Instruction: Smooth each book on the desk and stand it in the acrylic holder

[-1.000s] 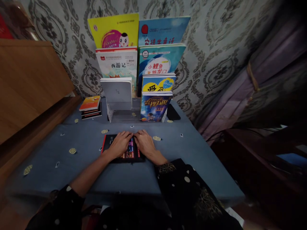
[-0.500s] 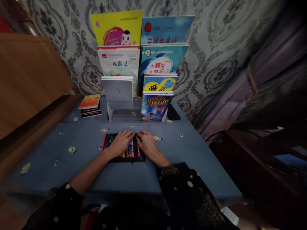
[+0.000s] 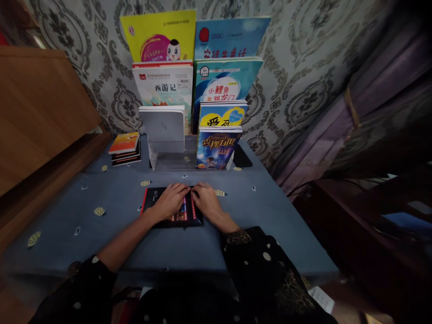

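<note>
A dark book with a red edge and a colourful cover (image 3: 155,198) lies flat on the blue cloth-covered table (image 3: 111,225) in front of me. My left hand (image 3: 169,201) rests palm down on its middle, fingers stretched over the cover. My right hand (image 3: 208,201) lies flat on the book's right edge, fingers reaching toward its far right corner. The fingertips of both hands nearly meet at the book's far side.
A clear tiered stand (image 3: 168,157) at the table's back holds several upright books. A small stack of books (image 3: 125,147) lies to its left, a black phone (image 3: 241,156) to its right. A wooden cabinet (image 3: 37,112) stands on the left, a curtain (image 3: 364,103) on the right.
My right hand has shifted slightly right toward the book's edge, and the view has dipped a little. The book has stayed in place.
</note>
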Action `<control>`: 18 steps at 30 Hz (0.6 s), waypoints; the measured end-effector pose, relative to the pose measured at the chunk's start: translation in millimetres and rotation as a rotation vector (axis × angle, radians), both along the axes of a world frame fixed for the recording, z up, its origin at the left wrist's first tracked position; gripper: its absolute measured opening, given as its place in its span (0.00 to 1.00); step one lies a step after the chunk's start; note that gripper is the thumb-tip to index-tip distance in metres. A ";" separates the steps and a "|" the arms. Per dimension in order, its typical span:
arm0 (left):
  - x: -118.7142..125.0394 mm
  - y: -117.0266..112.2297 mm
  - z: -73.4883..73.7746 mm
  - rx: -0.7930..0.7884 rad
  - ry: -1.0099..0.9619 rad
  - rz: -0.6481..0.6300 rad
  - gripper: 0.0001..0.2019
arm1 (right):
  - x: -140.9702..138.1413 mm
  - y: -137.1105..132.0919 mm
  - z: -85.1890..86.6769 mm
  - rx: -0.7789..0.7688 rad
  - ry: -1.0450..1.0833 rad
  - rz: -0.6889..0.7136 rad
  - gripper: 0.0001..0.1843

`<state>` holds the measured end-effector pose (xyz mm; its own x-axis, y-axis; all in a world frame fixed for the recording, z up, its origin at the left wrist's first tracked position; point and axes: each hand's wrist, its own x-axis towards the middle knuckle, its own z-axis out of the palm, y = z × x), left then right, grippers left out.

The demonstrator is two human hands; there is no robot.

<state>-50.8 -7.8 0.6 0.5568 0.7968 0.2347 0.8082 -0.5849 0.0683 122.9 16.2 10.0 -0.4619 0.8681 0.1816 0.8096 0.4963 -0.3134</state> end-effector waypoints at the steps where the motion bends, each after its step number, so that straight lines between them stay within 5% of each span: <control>1: 1.2 1.1 0.3 -0.005 0.001 0.006 0.21 | 0.1 0.4 -0.7 0.000 0.008 0.001 0.13; 18: 9.8 7.4 -2.5 -0.007 -0.011 -0.022 0.25 | 11.9 14.7 -9.0 -0.124 0.397 -0.126 0.18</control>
<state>-40.9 -0.4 -1.9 0.5712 0.7863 0.2355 0.7946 -0.6017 0.0816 134.8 30.9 1.0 -0.2665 0.9396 0.2148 0.6658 0.3406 -0.6638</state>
